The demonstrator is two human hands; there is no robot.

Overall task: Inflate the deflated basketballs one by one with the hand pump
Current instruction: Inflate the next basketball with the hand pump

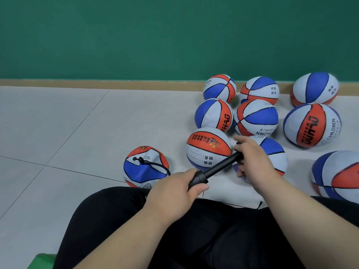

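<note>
A deep green wall [136, 35] fills the upper part of the view. Along its foot runs a narrow tan baseboard [97, 82]. Below lies a floor [58, 123] of large pale grey tiles, crossed by thin dark grout lines that slant away to the left. At the bottom, a seated person's legs in black trousers [194, 230] spread across the floor. A bright green object [41, 261], mostly cut off, shows in the lower left corner.

Balls [256, 117] crowding right, floor [58, 123] left
</note>
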